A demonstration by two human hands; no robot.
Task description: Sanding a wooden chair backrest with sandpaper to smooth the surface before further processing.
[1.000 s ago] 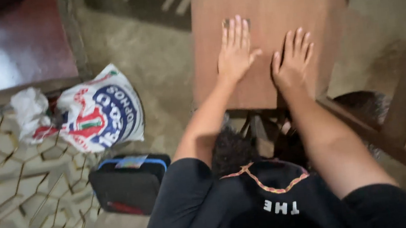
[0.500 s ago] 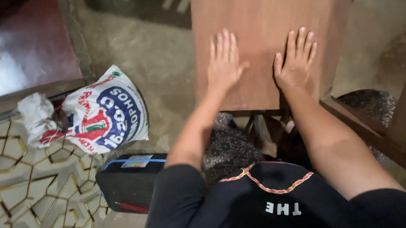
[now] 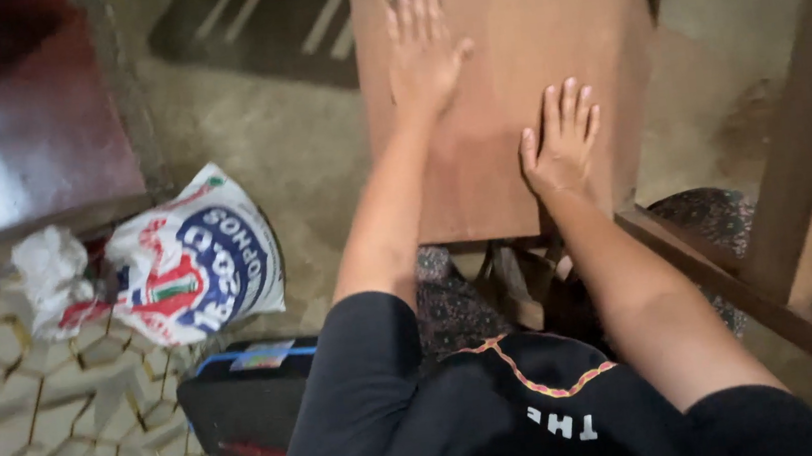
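Looks like a lived-in home: rough concrete floor (image 3: 306, 138), patterned mat (image 3: 32, 398), printed sack (image 3: 194, 265), bare wooden frame (image 3: 806, 206) alongside.

The person wears a black short-sleeved shirt (image 3: 507, 418) with a thin red-and-yellow stitched trim line and white printed letters, leaving both forearms, the left hand (image 3: 423, 50) and right hand (image 3: 560, 141) bare.

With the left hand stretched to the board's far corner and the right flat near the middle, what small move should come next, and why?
Probably draw the left hand back toward the body along the brown wooden board. It lies flat, fingers at the far left corner with something small and dark barely showing under the fingertips, so no board is left ahead. The right hand is pressed flat mid-board, apparently steadying it.
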